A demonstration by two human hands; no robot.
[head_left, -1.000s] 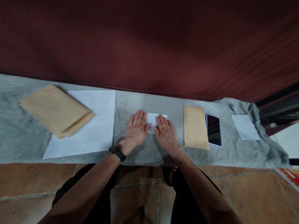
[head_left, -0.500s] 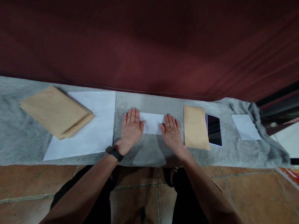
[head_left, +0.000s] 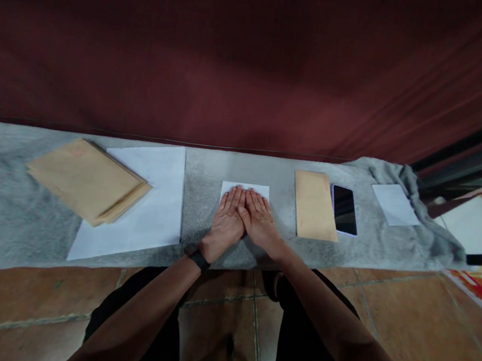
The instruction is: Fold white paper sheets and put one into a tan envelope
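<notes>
A small white sheet of paper (head_left: pixel 246 187) lies on the grey cloth in front of me, its lower part covered by my hands. My left hand (head_left: pixel 229 218) rests flat on it, fingers stretched out and pointing away from me. Flat beside it lies my right hand (head_left: pixel 259 219), its thumb against or over the left hand's edge. Neither hand grips anything. To the right of my hands is a single brown envelope (head_left: pixel 316 206), with a dark-screened phone (head_left: pixel 345 210) against its right edge.
On the left, a stack of brown envelopes (head_left: pixel 84 179) overlaps larger white sheets (head_left: pixel 146 215). Another white sheet (head_left: pixel 395 205) lies at the right end of the grey cloth (head_left: pixel 206 170). A dark red fabric (head_left: pixel 235 96) hangs behind. Tiled floor (head_left: pixel 389 303) shows below.
Both hands have slid inward from the left and right ends of the small white paper to its middle, where they now lie side by side. Other things keep their places.
</notes>
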